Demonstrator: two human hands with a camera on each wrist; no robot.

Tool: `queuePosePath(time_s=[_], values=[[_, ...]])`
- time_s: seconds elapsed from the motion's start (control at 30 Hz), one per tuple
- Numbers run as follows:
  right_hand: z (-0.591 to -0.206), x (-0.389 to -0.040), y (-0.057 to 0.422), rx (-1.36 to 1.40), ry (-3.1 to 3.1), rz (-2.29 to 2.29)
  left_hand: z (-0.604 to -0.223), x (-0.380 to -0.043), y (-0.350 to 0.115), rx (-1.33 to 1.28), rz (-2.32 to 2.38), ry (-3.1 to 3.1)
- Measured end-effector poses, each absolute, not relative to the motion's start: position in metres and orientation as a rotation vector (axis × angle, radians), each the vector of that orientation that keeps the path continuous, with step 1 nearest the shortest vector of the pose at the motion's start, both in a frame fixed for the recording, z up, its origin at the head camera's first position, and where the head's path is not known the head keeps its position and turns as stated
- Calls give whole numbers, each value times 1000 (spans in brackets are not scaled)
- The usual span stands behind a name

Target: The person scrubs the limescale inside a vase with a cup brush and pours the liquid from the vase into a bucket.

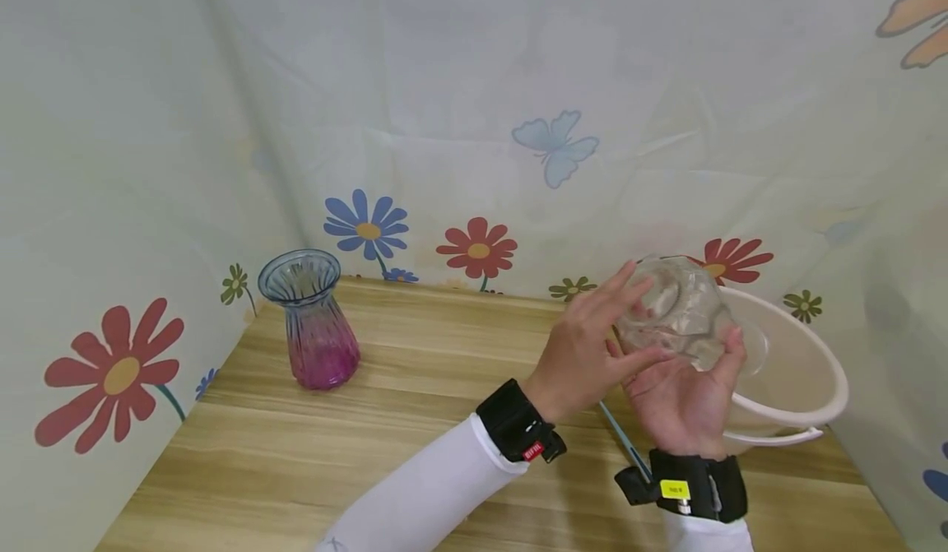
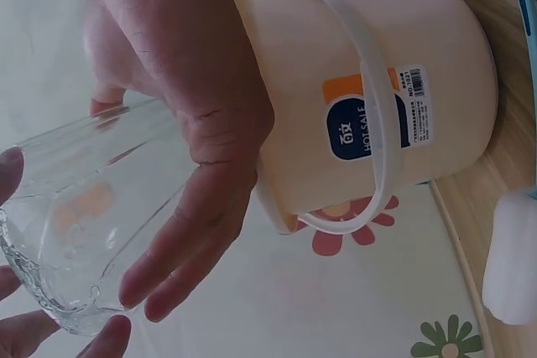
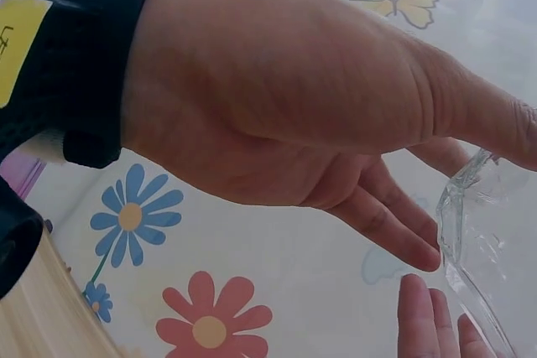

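Observation:
Both hands hold a clear faceted glass vessel (image 1: 685, 309), raised in front of the bucket at the right. It is tilted, and a round ring shows on its surface facing the head camera. My left hand (image 1: 578, 359) grips it from the left with bent fingers and thumb. From below and the right, my right hand (image 1: 685, 404) holds it, the thumb up along one side. In the left wrist view the transparent wall of the glass vessel (image 2: 92, 215) shows between the fingers of both hands. Only its edge region appears in the right wrist view.
A cream bucket (image 1: 800, 354) with a white handle (image 2: 382, 115) and a label stands behind the hands at right. A blue-to-pink ribbed glass vase (image 1: 318, 322) stands at the left on the wooden table (image 1: 415, 363). A blue rod (image 1: 622, 437) with a white rounded end (image 2: 512, 257) lies under the hands.

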State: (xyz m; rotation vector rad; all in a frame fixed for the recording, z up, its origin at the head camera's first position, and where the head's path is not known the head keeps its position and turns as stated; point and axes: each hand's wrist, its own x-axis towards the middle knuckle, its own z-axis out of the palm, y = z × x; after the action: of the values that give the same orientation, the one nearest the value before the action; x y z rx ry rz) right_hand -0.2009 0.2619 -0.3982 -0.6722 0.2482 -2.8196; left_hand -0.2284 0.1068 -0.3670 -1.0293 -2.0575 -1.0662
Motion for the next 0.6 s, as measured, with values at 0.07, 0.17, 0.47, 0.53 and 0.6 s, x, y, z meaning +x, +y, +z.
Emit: queuePosePath(time_s=[0.07,0.17,0.47,0.53,0.6], values=[[-399,-200,263,-657,230,-2824,-365,-228,108,-1033,-1033,-2064],[-400,-199,264,-644,183,-2824,-362,-228,111,-1036,-982,-2081],[-398,-196,263,-617,136,-2880,-353,-226,117,-1070,-904,-2082],[-397,-195,264,-590,110,-2894,-353,-226,118,-1086,-913,-2076],[-397,-194,264,-568,89,-2904,-353,-226,119,-1097,-910,-2073]])
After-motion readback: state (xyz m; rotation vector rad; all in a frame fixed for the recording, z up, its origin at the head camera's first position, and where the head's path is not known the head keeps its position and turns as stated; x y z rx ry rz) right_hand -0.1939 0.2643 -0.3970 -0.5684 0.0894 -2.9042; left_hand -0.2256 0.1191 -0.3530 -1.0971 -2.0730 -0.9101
